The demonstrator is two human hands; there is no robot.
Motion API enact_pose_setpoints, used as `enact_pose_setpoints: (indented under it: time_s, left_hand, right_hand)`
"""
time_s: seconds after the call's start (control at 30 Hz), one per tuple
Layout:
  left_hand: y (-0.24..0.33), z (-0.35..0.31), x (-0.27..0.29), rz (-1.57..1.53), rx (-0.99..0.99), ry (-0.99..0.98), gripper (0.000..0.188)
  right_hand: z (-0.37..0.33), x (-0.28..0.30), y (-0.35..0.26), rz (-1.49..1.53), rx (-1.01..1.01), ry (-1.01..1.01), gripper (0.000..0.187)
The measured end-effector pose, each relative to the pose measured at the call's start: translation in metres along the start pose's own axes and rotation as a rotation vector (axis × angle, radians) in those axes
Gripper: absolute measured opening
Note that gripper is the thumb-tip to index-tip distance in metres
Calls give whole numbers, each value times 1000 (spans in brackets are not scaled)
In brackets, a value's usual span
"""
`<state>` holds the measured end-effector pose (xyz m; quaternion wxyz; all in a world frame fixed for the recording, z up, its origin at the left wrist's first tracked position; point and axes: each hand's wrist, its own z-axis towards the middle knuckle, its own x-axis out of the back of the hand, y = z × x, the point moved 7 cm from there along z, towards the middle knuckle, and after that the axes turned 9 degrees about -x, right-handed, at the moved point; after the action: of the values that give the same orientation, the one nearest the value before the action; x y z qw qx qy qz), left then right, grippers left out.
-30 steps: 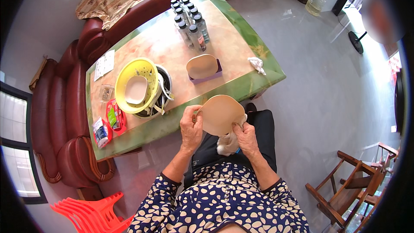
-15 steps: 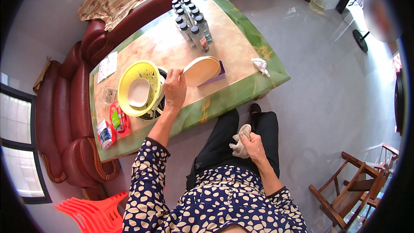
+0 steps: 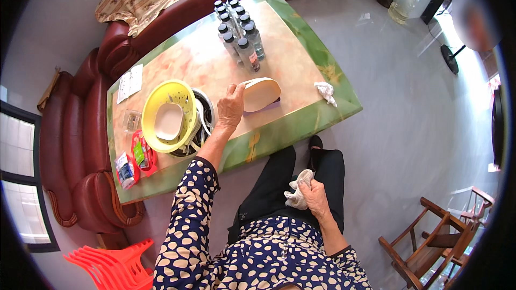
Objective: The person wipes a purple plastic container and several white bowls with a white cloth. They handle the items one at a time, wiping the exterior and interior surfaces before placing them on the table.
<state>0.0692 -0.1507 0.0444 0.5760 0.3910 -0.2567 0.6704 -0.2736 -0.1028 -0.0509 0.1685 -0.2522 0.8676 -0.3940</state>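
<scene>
My left hand (image 3: 231,106) pinches a beige plate (image 3: 263,94), best kept steady over the purple box (image 3: 264,109) near the table (image 3: 301,125)'s front edge; my right hand (image 3: 316,196) clutches a cloth (image 3: 297,194).

Left hand (image 3: 231,106) grips beige rounded plate (image 3: 262,95) over purple rectangular box (image 3: 264,108) | right hand (image 3: 316,197) clutches crumpled off-white cloth (image 3: 297,192) | round yellow basin (image 3: 159,94) nearby

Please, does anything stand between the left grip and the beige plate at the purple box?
Nothing visible does: the left grip holds the beige plate by its left edge. The bottles stand beyond the plate, not between them.
</scene>
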Motion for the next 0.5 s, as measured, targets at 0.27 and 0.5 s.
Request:
enact_pose_setpoints:
  time_s: [0.27,0.5]
  left_hand:
    - [-7,14,5,-44,-112,8,29]
    - [-19,-1,-18,-29,-19,-80,28]
  right_hand:
    - [8,5,12,99,-23,-2,27]
    - [10,5,13,11,-62,-34,22]
